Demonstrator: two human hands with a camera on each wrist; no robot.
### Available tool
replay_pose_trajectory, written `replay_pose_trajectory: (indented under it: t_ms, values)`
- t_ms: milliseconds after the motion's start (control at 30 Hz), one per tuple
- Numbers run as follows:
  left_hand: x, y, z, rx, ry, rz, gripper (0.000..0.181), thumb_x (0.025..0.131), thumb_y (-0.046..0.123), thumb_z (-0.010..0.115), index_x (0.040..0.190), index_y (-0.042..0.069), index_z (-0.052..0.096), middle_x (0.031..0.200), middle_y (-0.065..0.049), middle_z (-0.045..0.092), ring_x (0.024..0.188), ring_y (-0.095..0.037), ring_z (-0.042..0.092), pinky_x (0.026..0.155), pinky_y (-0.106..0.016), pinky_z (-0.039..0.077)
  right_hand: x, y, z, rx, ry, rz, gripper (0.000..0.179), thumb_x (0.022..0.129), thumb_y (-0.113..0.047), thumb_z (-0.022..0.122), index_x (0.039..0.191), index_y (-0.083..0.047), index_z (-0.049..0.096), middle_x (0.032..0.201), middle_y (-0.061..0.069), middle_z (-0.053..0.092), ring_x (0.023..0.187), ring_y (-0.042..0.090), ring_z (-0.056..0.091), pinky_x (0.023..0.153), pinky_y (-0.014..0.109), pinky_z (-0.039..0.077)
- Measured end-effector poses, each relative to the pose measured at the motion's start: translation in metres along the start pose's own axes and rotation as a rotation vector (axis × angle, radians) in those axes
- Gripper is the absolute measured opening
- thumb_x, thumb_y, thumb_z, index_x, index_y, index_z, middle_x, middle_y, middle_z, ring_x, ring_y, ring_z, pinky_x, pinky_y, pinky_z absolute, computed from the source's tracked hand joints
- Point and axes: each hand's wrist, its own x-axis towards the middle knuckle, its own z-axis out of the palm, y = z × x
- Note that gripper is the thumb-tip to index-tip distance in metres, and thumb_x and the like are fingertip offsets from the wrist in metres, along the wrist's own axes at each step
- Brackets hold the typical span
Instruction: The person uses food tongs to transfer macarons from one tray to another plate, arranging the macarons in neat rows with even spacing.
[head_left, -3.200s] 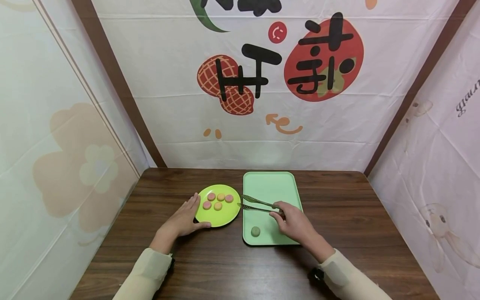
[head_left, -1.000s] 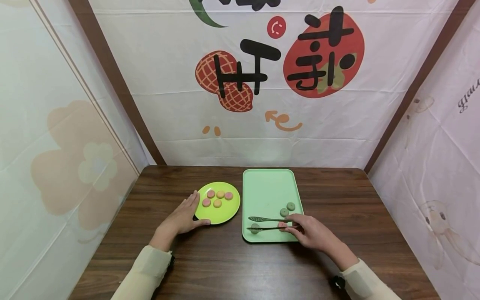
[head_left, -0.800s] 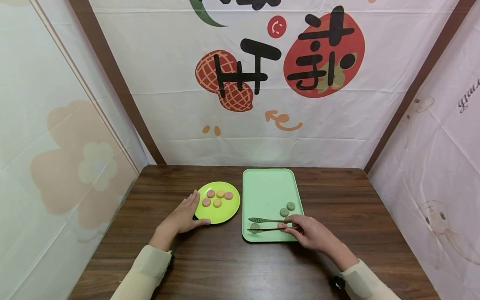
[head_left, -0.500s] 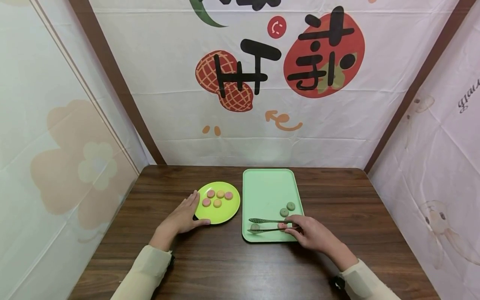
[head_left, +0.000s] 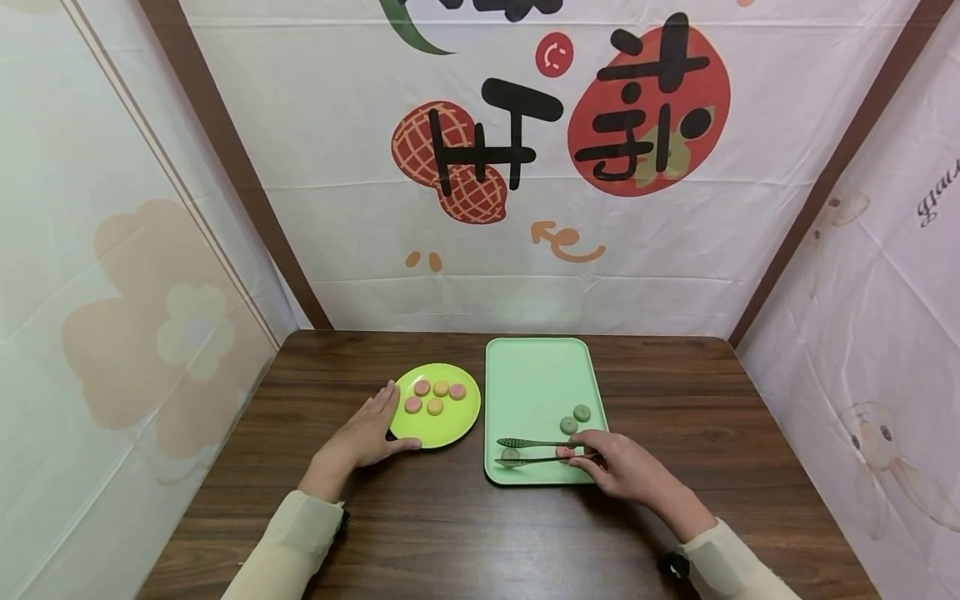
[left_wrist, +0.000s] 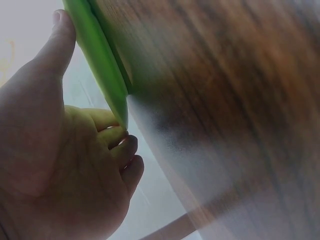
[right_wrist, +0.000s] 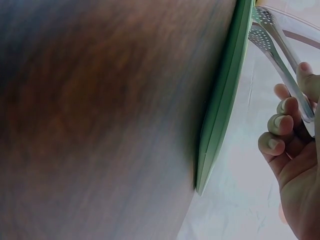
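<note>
My left hand (head_left: pixel 367 433) lies along the left rim of a lime-green plate (head_left: pixel 442 433), thumb spread from straight fingers, touching its edge. In the left wrist view the thumb and fingertips meet the plate's rim. On the plate are pink macarons and yellow macarons (head_left: pixel 435 407). My right hand (head_left: pixel 618 465) grips metal tongs (head_left: pixel 536 442) by the handle end over a pale green tray (head_left: pixel 532 375). The tongs' arms stand apart, tips pointing left. A green macaron (head_left: pixel 510 453) shows at the tips, partly covered by the nearer arm. A pink macaron (head_left: pixel 563 451) shows between the arms near my fingers.
Two more green macarons (head_left: pixel 575 419) lie on the tray's right side, just beyond my right hand. Plate and tray stand side by side on a dark wooden table (head_left: pixel 450 533). A printed white cloth (head_left: pixel 675 275) hangs behind the table's far edge.
Over three seconds, the tongs have moved from beside the plate to the tray's near end, uncovering the pink macaron and two green ones. Lately they have shifted only slightly nearer. The left hand stays put.
</note>
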Motion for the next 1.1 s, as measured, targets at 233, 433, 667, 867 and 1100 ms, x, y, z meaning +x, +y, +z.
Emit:
replay_pose_trajectory:
  t_ms: [233, 433, 667, 867, 1100]
  values:
    - [-0.0008, -0.0002, 0.0002, 0.001, -0.003, -0.007, 0.120, 0.096, 0.068, 0.069, 0.169, -0.007, 0.010, 0.177, -0.027, 0.007, 0.165, -0.042, 0.012, 0.133, -0.057, 0.017, 0.0001, 0.0002, 0.0010, -0.005, 0.020, -0.020, 0.021, 0.102, -0.017, 0.076, 0.121, -0.011, 0.072, 0.097, -0.011, 0.069, 0.077, -0.005, 0.058, 0.069, 0.024, 0.058]
    - [-0.0007, -0.0004, 0.0005, -0.006, 0.006, -0.005, 0.120, 0.096, 0.068, 0.069, 0.169, -0.007, 0.011, 0.177, -0.027, 0.007, 0.164, -0.043, 0.012, 0.133, -0.058, 0.017, 0.0016, 0.0024, 0.0024, -0.011, 0.053, -0.054, 0.022, 0.100, -0.016, 0.079, 0.120, -0.009, 0.073, 0.097, -0.008, 0.072, 0.079, -0.004, 0.063, 0.067, 0.022, 0.059]
    - [-0.0001, -0.0014, 0.0019, 0.006, 0.008, 0.000, 0.119, 0.097, 0.067, 0.069, 0.169, -0.008, 0.011, 0.177, -0.027, 0.007, 0.164, -0.043, 0.012, 0.133, -0.057, 0.017, 0.0018, 0.0039, 0.0031, 0.004, 0.052, -0.047, 0.024, 0.101, -0.015, 0.078, 0.123, -0.006, 0.073, 0.098, -0.007, 0.072, 0.079, -0.004, 0.063, 0.066, 0.023, 0.059]
    - [-0.0004, -0.0013, 0.0017, 0.006, 0.009, 0.004, 0.120, 0.096, 0.068, 0.069, 0.168, -0.008, 0.011, 0.177, -0.028, 0.008, 0.164, -0.043, 0.013, 0.133, -0.058, 0.017, 0.0024, 0.0045, 0.0025, 0.004, 0.056, -0.052, 0.025, 0.101, -0.012, 0.078, 0.124, -0.005, 0.072, 0.096, -0.006, 0.072, 0.078, -0.003, 0.063, 0.065, 0.024, 0.058]
    - [-0.0006, -0.0012, 0.0019, -0.003, 0.009, -0.002, 0.118, 0.097, 0.066, 0.070, 0.169, -0.007, 0.011, 0.177, -0.027, 0.007, 0.164, -0.043, 0.013, 0.133, -0.058, 0.017, 0.0040, 0.0038, 0.0014, -0.013, 0.068, -0.060, 0.029, 0.099, -0.010, 0.078, 0.126, -0.002, 0.071, 0.096, -0.005, 0.071, 0.079, -0.003, 0.061, 0.068, 0.026, 0.060]
